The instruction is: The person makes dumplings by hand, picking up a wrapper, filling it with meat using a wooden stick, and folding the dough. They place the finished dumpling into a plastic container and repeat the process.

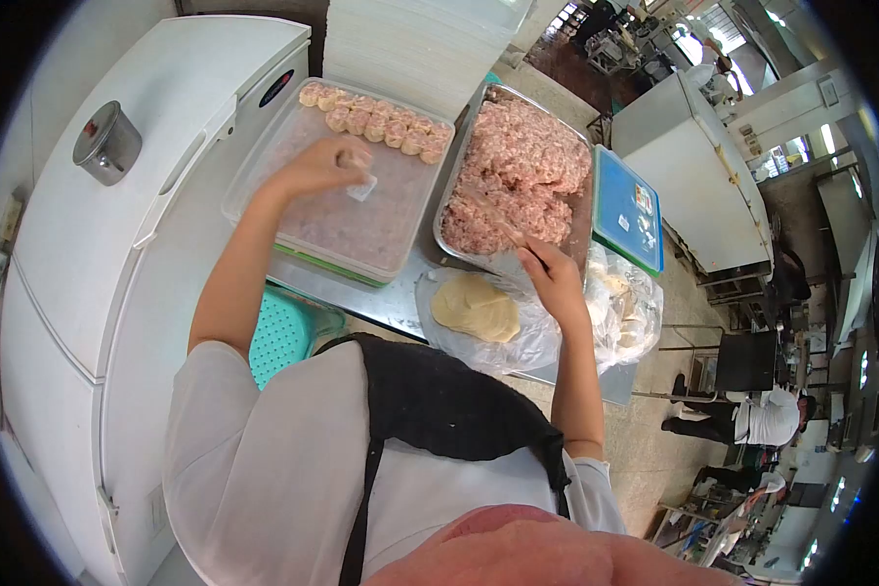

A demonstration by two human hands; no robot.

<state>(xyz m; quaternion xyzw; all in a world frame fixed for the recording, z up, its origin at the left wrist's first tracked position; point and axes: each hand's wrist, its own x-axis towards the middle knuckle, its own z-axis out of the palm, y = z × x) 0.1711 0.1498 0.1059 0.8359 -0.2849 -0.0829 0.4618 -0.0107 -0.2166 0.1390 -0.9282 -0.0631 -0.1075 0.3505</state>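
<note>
My left hand (330, 166) is closed, with curled fingers, above a translucent plastic tray (337, 230). What its fingers hold, if anything, is hidden; a small whitish patch shows just below the fingertips. Rows of dumplings (376, 122) topped with pink filling lie along the tray's far side. To the right, a deep metal pan (441, 220) contains a big heap of pink minced meat (518, 156). At the pan's near edge, my right hand (549, 273) grips a thin spatula-like tool (508, 232), its tip at the meat. Pale round dough wrappers (474, 306) lie stacked nearby on plastic.
Clear plastic bags (620, 303) and a blue-lidded container (630, 210) stand at the right. A white freezer (166, 68) with a metal pot (107, 144) is on the left. Below the table is a turquoise basket (281, 337). Other people work far off at right.
</note>
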